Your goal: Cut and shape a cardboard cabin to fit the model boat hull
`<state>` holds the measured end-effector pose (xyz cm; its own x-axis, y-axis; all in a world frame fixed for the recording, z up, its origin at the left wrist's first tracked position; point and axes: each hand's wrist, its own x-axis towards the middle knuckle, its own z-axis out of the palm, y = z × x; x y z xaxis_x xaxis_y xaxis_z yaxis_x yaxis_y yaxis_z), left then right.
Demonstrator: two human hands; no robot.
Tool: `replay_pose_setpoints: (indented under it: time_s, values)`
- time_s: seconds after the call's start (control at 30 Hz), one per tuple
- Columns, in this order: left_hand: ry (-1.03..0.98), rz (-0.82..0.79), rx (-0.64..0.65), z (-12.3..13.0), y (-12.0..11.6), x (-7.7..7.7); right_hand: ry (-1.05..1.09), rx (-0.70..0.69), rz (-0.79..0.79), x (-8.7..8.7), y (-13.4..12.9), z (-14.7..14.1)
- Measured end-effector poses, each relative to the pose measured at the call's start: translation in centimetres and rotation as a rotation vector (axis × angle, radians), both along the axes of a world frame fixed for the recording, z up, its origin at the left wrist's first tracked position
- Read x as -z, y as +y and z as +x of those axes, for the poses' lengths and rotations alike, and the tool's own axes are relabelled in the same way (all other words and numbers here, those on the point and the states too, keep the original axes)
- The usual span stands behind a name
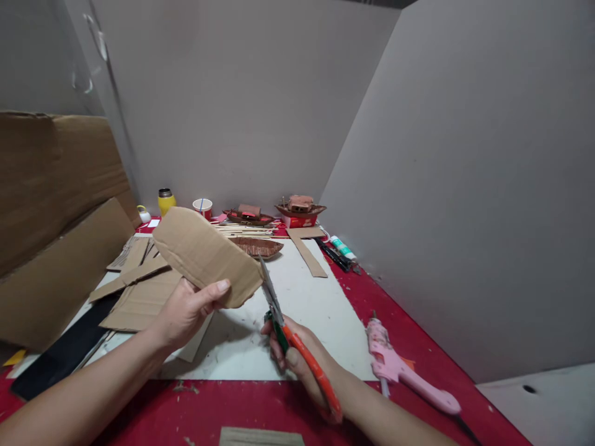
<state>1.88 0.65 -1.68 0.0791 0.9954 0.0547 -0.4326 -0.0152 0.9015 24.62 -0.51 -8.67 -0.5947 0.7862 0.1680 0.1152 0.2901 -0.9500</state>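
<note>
My left hand [193, 310] grips a piece of cardboard [204, 254] with rounded corners, thumb on top and fingers underneath. It is held up over the white board [307, 316]. In my right hand [297, 356] is a pair of scissors [297, 337] with orange and green handles. The blades point up and away, against the right edge of the cardboard. Whether the cardboard lies between the blades I cannot tell. Behind the cardboard, partly covered by it, a small brown boat hull [263, 248] rests on the board.
A pink glue gun [404, 371] lies on the red cloth at right. Cardboard scraps [144, 303] and a black flat object [65, 356] are at left. Two model boats [300, 207], thin sticks [248, 230], a paper cup [202, 207] and a yellow bottle [166, 201] stand along the back.
</note>
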Motion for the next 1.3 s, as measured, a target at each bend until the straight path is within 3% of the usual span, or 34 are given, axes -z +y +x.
replay_pose_setpoints:
  time_s: [0.13, 0.43, 0.77, 1.3]
  values:
    - [-0.029, -0.039, 0.031, 0.2, -0.1, -0.1, -0.005, 0.001, -0.049, 0.1, -0.2, 0.1]
    - [-0.055, -0.12, 0.003, 0.0, 0.0, -0.8, -0.011, 0.051, -0.077, -1.9, -0.8, -0.2]
    - [-0.118, -0.145, -0.057, -0.6, 0.3, -1.2, -0.017, 0.079, -0.245, -2.7, -0.7, -0.4]
    - [-0.075, -0.134, 0.009, -1.4, 0.1, -1.9, 0.019, 0.045, -0.222, -2.1, -0.2, -0.4]
